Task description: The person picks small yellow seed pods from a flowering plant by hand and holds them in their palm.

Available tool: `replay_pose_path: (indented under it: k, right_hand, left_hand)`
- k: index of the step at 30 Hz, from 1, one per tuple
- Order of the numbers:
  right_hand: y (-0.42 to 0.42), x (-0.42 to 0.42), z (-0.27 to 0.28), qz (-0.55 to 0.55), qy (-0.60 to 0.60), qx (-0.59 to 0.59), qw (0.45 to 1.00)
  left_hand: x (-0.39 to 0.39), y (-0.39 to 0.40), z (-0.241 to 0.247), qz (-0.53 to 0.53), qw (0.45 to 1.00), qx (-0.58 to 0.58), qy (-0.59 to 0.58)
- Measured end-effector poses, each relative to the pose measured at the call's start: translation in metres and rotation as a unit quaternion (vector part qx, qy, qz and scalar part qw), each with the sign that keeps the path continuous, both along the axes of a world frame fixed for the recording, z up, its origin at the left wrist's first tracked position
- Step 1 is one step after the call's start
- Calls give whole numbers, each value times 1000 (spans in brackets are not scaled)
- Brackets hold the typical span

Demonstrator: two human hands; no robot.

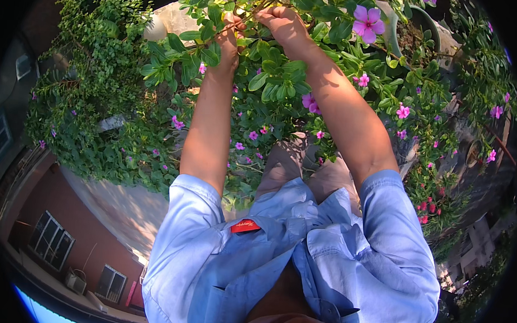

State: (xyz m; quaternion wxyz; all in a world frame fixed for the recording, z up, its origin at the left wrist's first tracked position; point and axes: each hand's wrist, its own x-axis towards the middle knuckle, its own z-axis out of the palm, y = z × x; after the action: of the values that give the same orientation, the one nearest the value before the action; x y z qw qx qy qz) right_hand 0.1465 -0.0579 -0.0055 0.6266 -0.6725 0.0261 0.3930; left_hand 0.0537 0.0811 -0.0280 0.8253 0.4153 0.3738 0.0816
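In the head view, my left hand (228, 43) is at the top of the picture among the leaves of a periwinkle plant (285, 75). Its thumb and fingers close around a thin brown stem (248, 18). My right hand (287, 29) is just right of it, thumb and forefinger pinched together on the same stem. Leaves partly hide the fingertips of both hands. A large pink periwinkle flower (368, 24) opens to the right of my right hand. Glossy green leaves hang below and between my forearms.
A green plant pot (433, 30) with soil stands at the upper right. Small-leaved shrubs (98, 43) crowd the left side. Pink-flowered foliage reaches close to my legs (284, 163). Paved ground (124, 207) and a reddish building (84, 222) lie at the lower left.
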Motion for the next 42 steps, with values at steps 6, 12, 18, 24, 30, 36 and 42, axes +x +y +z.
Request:
replay_pose_path:
  k: [6, 12, 18, 24, 30, 36, 42]
  right_hand:
    - [-17, -4, 12, -241, 183, 69, 950]
    - [-52, -34, 41, -267, 25, 13, 963]
    - [-73, -61, 64, -200, 48, 60, 977]
    - [-77, -70, 64, -177, 38, 41, 983]
    - [-68, -69, 50, -175, 20, 84, 981]
    - [-65, -68, 64, -171, 65, 56, 982]
    - [-66, -70, 60, -168, 22, 58, 984]
  left_hand:
    - [-24, 9, 16, 62, 990, -127, -29]
    - [-62, 8, 25, 168, 970, -173, -30]
    - [-67, 4, 56, 127, 983, -129, -23]
    - [-73, 1, 63, 81, 990, -97, -65]
    - [-52, 3, 54, 110, 989, -86, -52]
    - [-38, -8, 41, 103, 994, 38, 13]
    - [-35, 2, 34, 89, 995, -29, 27]
